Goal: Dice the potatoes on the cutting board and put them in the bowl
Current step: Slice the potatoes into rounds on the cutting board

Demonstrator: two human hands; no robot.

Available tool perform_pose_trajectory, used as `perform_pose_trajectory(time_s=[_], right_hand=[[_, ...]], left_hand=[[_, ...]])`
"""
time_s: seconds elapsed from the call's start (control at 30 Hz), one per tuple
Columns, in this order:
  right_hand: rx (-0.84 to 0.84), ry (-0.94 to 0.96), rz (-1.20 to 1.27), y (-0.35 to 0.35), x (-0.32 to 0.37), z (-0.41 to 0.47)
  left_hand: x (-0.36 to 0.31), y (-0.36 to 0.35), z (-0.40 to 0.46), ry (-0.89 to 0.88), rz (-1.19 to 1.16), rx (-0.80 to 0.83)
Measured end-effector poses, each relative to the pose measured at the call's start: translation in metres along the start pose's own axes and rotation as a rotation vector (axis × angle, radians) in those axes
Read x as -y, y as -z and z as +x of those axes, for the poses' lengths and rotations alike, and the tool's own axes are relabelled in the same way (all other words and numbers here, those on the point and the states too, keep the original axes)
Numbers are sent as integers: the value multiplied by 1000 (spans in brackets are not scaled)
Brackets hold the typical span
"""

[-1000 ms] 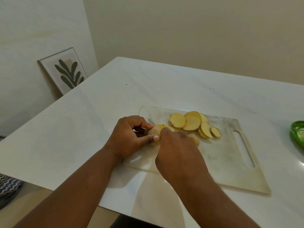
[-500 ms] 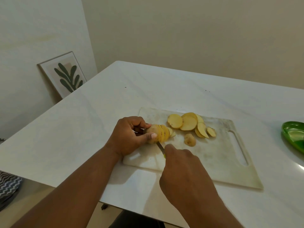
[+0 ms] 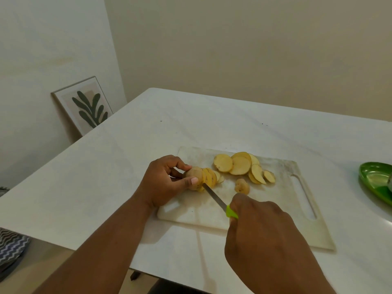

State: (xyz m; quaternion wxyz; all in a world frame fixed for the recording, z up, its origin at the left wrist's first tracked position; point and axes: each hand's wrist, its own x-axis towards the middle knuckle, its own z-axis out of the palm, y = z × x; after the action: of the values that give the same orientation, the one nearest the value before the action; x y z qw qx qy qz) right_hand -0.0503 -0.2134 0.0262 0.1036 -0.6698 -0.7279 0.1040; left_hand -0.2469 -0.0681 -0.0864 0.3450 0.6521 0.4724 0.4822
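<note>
A pale cutting board [image 3: 275, 211] lies on the white table. My left hand [image 3: 163, 181] pinches the uncut end of a potato [image 3: 192, 176] between thumb and fingers, with fresh slices [image 3: 210, 177] leaning against its right side. My right hand [image 3: 261, 230] grips the green handle of a knife [image 3: 214, 197], whose blade tip sits in the potato beside my left thumb. Several round slices [image 3: 239, 165] lie fanned out at the board's far middle. A small potato end piece [image 3: 241, 185] sits just in front of them. The green bowl [image 3: 375, 181] is at the right edge, partly cut off.
A framed leaf print [image 3: 84, 105] leans against the wall past the table's left side. A zigzag-patterned cloth [image 3: 10, 247] shows at the lower left, below the table edge. The board's handle slot [image 3: 304, 196] faces right, toward the bowl.
My right hand has drawn back toward me, pulling the knife through the potato so the blade and green handle now show. The left hand keeps holding the potato.
</note>
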Motion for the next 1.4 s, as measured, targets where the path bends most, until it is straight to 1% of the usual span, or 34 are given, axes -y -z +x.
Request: perform_pose_trajectory(time_s=[0.1,0.27,0.33,0.63,1.1,1.4], right_hand=[[-10,15,5,2,3,1],[-123,22,14,7,6,5],[-135,28,22,2,9,12],[-130,17,45,-17,15,30],[-102,-25,55,-29,22,38],[-64,31,71,-49,28,71]], left_hand=[[2,2,1,-6,-5,-7],[3,2,-1,-45,-27,-5],[3,3,-1,-58,-10,-10],[7,5,1,-37,-25,-23],[9,6,2,-35,-31,9],[3,2,-2,-67,-39,19]])
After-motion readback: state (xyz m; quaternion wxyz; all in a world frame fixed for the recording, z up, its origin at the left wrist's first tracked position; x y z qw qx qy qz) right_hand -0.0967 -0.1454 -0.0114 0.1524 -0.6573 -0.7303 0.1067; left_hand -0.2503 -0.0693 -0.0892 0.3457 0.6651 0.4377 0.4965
